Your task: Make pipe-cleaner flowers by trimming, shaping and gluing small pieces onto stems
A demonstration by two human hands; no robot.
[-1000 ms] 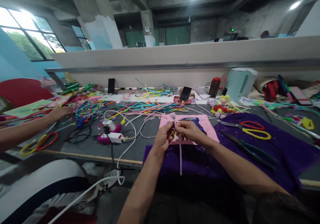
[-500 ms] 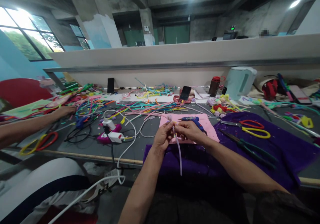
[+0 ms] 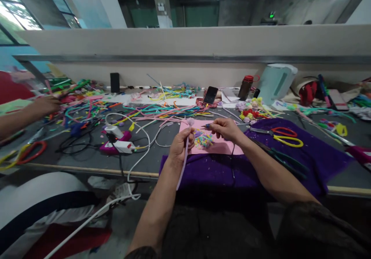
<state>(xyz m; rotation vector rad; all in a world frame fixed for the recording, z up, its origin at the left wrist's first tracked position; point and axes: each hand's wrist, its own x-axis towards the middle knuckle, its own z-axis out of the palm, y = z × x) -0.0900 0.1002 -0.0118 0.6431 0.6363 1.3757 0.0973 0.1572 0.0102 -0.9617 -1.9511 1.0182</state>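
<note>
Head camera, workbench: left hand (image 3: 179,146) closed round a lilac pipe cleaner (image 3: 182,165), long axis near upright, tufted tip up, tail hanging toward the body. Just beyond, to its right, right hand (image 3: 224,129) gripping a glue gun (image 3: 208,126) over a pink sheet (image 3: 222,148) strewn with coloured scraps (image 3: 203,139). Farther back, scissors (image 3: 285,137).

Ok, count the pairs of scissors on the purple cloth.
1: the scissors with one red and one yellow handle, right of the right hand. Dark pliers lie nearer; clutter may hide more.

A lilac pipe cleaner (image 3: 183,162) hangs slanted, fuzzy bud end uppermost.
</note>
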